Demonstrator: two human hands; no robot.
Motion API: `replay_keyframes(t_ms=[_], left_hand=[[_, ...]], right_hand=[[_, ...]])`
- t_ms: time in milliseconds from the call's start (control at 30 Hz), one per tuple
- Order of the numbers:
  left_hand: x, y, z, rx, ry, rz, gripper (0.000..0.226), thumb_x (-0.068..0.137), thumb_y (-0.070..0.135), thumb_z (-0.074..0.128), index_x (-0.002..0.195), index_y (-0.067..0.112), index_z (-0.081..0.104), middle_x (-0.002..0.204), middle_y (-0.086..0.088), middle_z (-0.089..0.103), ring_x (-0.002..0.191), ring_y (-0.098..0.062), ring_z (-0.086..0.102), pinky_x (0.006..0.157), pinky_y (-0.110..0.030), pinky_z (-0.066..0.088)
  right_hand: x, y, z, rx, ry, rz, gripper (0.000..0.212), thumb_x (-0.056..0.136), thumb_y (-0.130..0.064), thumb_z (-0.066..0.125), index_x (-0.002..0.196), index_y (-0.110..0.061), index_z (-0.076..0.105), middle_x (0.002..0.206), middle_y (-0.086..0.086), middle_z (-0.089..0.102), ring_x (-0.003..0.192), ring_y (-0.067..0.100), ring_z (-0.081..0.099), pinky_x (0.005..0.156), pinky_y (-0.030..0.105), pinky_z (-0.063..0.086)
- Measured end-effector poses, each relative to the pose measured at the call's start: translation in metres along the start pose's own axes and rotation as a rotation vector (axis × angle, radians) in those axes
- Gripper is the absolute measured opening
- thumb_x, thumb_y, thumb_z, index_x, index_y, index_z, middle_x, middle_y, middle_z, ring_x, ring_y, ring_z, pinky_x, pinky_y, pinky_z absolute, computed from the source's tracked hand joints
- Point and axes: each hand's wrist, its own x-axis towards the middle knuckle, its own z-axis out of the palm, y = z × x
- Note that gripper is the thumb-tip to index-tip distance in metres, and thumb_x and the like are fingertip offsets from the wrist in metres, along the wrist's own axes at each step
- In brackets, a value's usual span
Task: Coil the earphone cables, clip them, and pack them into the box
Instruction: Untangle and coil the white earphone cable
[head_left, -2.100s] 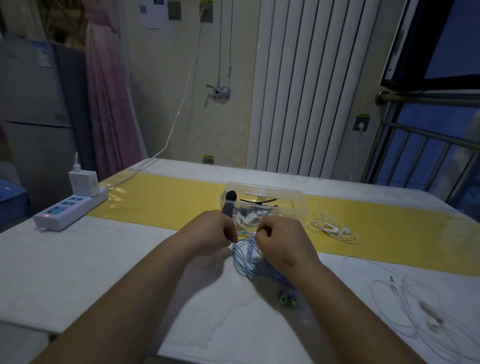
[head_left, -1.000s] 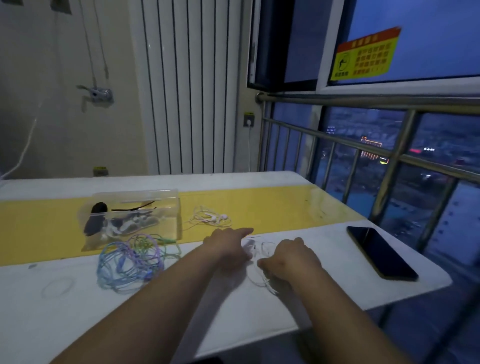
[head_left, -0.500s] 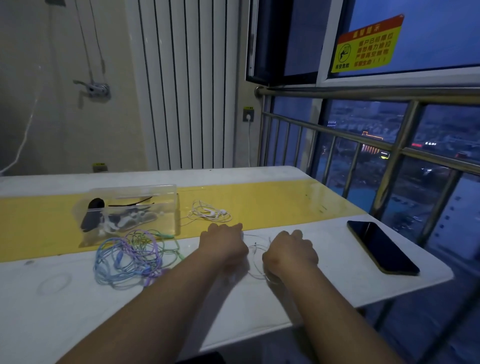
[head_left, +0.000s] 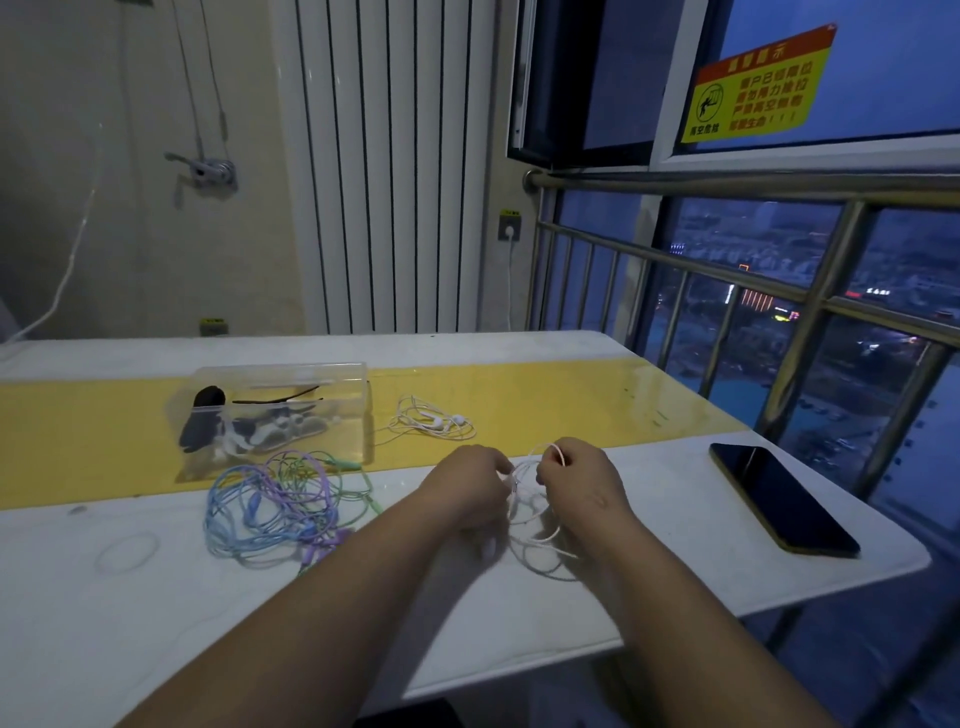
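A thin white earphone cable (head_left: 537, 543) lies in loose loops, its upper strands pinched between the left hand (head_left: 467, 488) and right hand (head_left: 576, 483). A second white set (head_left: 434, 422) sits loosely coiled just right of the clear box (head_left: 280, 370), which holds white earphones. A blue, purple and green tangle (head_left: 270, 512) sprawls before the box.

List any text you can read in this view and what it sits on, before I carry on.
"高空危险": below the pictogram on the warning sticker on the window.
Rest of that sticker, a header and four lines of Chinese: too blurred to read; the last line ends "!!!".
Small label above the wall socket: too small to read.
Phone, clear box: no text visible.
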Motion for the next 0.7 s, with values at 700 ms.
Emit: replay_keyframes(t_ms=[700], left_hand=[[-0.017, -0.004, -0.024, -0.618, -0.227, -0.002, 0.015, 0.089, 0.032, 0.066, 0.085, 0.021, 0.073, 0.074, 0.002, 0.064, 0.046, -0.010, 0.036, 0.044, -0.018, 0.025]], right_hand=[[0.021, -0.080, -0.002, 0.647, 0.051, -0.045, 0.032, 0.091, -0.002, 0.044, 0.065, -0.015, 0.057, 0.062, 0.004, 0.043, 0.052, 0.018, 0.037, 0.042, 0.023, 0.037]])
